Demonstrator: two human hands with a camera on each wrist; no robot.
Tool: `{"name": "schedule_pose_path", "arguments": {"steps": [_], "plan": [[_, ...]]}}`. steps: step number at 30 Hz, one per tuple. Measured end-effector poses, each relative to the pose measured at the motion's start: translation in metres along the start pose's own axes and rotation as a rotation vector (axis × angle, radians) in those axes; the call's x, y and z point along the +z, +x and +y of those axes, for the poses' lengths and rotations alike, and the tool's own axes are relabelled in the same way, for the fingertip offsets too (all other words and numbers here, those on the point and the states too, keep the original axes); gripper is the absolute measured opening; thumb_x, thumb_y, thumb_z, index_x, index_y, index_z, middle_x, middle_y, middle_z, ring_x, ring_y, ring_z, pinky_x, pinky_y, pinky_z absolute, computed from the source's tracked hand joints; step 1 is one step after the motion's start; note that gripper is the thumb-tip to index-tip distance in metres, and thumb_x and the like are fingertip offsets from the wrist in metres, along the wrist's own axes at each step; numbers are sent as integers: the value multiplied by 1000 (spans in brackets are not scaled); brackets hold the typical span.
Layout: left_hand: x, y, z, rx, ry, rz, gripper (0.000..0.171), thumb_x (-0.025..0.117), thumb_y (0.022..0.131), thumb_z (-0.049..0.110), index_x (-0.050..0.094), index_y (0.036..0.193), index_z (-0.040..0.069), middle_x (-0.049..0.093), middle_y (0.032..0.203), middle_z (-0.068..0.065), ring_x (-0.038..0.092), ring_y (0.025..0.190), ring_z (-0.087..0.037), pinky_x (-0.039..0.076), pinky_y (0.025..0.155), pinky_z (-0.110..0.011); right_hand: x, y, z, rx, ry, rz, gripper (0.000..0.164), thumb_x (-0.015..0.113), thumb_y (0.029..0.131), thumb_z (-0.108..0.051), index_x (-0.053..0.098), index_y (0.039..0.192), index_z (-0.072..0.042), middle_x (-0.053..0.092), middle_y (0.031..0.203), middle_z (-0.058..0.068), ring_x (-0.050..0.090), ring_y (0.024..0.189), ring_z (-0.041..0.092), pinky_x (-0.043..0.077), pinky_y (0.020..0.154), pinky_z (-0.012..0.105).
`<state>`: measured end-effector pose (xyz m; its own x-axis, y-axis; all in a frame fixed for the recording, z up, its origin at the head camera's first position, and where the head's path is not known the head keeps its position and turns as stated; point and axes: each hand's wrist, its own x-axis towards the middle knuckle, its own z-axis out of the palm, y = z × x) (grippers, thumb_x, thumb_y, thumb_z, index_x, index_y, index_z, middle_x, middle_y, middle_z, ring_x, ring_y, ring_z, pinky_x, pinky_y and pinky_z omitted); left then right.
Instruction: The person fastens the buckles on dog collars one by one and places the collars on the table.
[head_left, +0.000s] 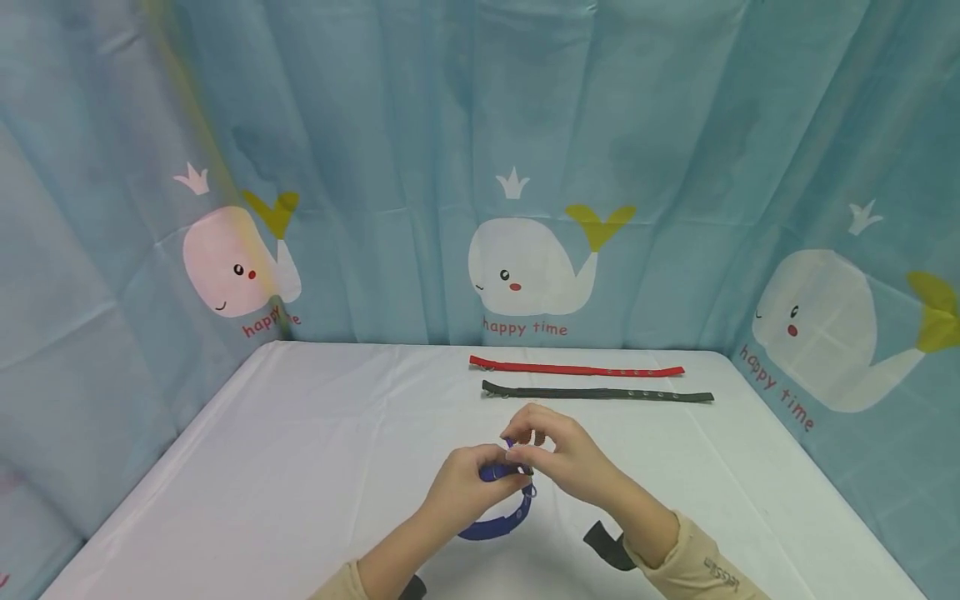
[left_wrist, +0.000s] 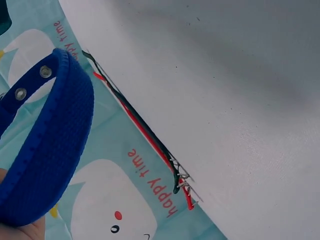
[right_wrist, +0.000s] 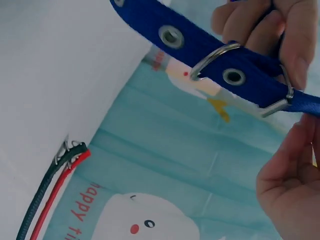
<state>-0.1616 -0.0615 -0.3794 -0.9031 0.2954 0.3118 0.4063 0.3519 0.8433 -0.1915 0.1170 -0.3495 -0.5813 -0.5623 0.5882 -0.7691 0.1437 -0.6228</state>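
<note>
A blue collar [head_left: 495,529] with metal eyelets hangs in a loop below both hands. My left hand [head_left: 468,483] grips a part of it between thumb and fingers. From the far side my right hand [head_left: 570,458] pinches the strap's end just above the left hand. In the right wrist view, the strap passes through a metal buckle [right_wrist: 276,107], and a metal ring [right_wrist: 215,57] lies across it between two eyelets. The broad side of the blue loop [left_wrist: 65,135] fills the left of the left wrist view, where most of the left hand is out of frame.
Toward the back of the white table [head_left: 247,450] lie a red collar [head_left: 570,368] and a dark green collar [head_left: 600,393], stretched straight and side by side. A light blue curtain [head_left: 390,167] printed with whales hangs behind and at both sides.
</note>
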Motion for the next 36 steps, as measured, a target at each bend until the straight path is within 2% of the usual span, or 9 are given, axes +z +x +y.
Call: {"name": "schedule_pose_path", "arguments": {"steps": [3, 6, 11, 16, 21, 25, 28, 32, 36], "plan": [[-1, 1, 0, -6, 15, -1, 17, 77, 83, 20, 74, 92, 5, 73, 87, -3, 69, 78, -13, 54, 69, -23, -2, 1, -2, 37, 47, 26, 11, 62, 91, 5, 63, 99, -3, 62, 94, 8, 57, 84, 12, 50, 75, 26], [-2, 2, 1, -39, 48, -1, 17, 77, 83, 20, 74, 91, 6, 72, 88, -4, 69, 81, -18, 57, 71, -32, -5, 2, -5, 72, 81, 74, 11, 58, 93, 6, 60, 103, 2, 61, 96, 11, 59, 86, 11, 52, 78, 26], [-4, 2, 3, -103, 79, 22, 20, 77, 83, 23, 71, 95, 9, 72, 91, -5, 69, 82, -22, 56, 74, -46, -11, 5, -8, 87, 145, 149, 11, 53, 94, 8, 57, 105, 7, 58, 94, 16, 58, 82, 16, 53, 73, 25], [-5, 1, 3, -129, 21, 68, 16, 70, 88, 22, 67, 98, 9, 69, 87, -3, 64, 78, -18, 53, 73, -41, -14, 5, -5, 93, 197, 173, 11, 50, 97, 7, 53, 107, 10, 59, 99, 18, 58, 86, 11, 53, 71, 25], [-7, 1, 4, -173, -70, 67, 14, 62, 93, 17, 66, 95, 4, 64, 78, 0, 57, 73, -15, 47, 71, -35, -14, 2, -3, 81, 210, 188, 10, 51, 96, 7, 53, 105, 10, 62, 99, 12, 59, 85, 9, 53, 71, 25], [-8, 2, 6, -199, -99, 60, 15, 65, 91, 17, 68, 93, 3, 63, 74, -1, 57, 71, -17, 45, 69, -35, -12, 3, -3, 69, 219, 189, 10, 51, 96, 8, 53, 105, 10, 62, 99, 6, 59, 84, 10, 53, 72, 24], [-7, 3, 8, -205, -83, 63, 16, 67, 90, 18, 70, 91, 3, 66, 76, -1, 58, 73, -17, 45, 69, -35, -11, 4, -3, 65, 220, 191, 10, 51, 95, 8, 53, 105, 10, 62, 99, 3, 58, 84, 10, 53, 73, 24], [-6, 3, 9, -208, -54, 74, 15, 70, 89, 20, 71, 89, 5, 70, 82, -1, 59, 79, -16, 46, 73, -40, -11, 4, -4, 57, 212, 203, 10, 50, 95, 10, 53, 105, 11, 61, 98, 10, 59, 85, 10, 53, 74, 24], [-6, 3, 10, -221, -45, 89, 14, 71, 88, 20, 71, 88, 6, 71, 85, -1, 60, 82, -17, 46, 76, -44, -10, 3, -4, 50, 214, 224, 11, 49, 95, 11, 53, 105, 13, 59, 98, 23, 60, 86, 10, 53, 75, 24]]}}
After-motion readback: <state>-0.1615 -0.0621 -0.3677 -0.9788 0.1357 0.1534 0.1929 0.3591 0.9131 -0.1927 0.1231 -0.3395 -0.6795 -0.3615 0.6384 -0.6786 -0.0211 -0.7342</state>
